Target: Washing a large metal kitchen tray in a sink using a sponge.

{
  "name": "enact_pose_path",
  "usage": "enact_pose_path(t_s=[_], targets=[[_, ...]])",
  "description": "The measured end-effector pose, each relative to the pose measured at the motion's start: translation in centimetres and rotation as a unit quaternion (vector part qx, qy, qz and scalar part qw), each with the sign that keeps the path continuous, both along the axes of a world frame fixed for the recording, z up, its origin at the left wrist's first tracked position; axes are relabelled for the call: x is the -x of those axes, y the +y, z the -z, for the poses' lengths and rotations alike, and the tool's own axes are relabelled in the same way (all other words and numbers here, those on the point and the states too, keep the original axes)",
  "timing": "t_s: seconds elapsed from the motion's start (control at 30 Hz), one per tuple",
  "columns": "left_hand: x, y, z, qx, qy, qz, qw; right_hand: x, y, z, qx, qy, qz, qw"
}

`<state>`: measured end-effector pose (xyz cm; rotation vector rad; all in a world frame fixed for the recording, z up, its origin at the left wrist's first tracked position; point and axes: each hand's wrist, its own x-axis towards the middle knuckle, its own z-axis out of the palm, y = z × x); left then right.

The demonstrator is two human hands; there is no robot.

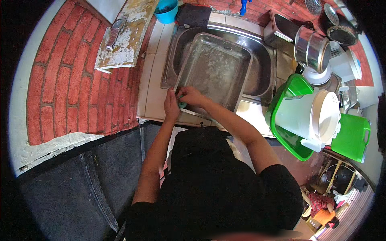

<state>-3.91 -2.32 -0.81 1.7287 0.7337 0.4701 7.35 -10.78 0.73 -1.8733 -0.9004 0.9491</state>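
Note:
A large rectangular metal baking tray (211, 69) lies tilted over the steel sink (259, 69), its near end reaching the tiled counter. At its near left corner, my left hand (172, 104) rests against the outside of the rim, fingers together and pointing away from me. My right hand (191, 96) is just inside that corner, fingers curled on a small green scrubbing pad (182, 104), mostly hidden by the hand. Whitish marks and wet-looking patches show on the tray's bottom.
A green plastic basin (276, 111) holding a white bucket (298, 114) stands right of the sink, near a green cutting board (351, 137). Behind are a metal pot (310, 49) and a rectangular metal container (277, 30). A turquoise bowl (166, 15) stands back left. A person (322, 208) sits far lower right.

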Motion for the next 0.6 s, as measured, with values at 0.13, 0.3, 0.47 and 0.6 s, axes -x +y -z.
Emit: enact_pose_path(t_s=[0.13,0.3,0.47,0.6], targets=[[0.2,0.6,1.7,0.019,-0.063,-0.003,0.998,0.2,0.3,-1.4,-0.021,-0.028,-0.025,0.999],[0.9,1.0,2.0,0.110,-0.060,0.006,0.992,3.4,1.4,-5.1,0.100,-0.353,-0.084,0.927],[0.4,0.4,0.8,0.075,-0.060,-0.009,0.995,1.9,1.1,-2.9,0.063,-0.336,-0.064,0.938],[0.6,-0.2,-0.2,-0.022,-0.009,-0.014,1.000,0.0,0.4,-1.3,0.006,-0.078,-0.041,0.996]])
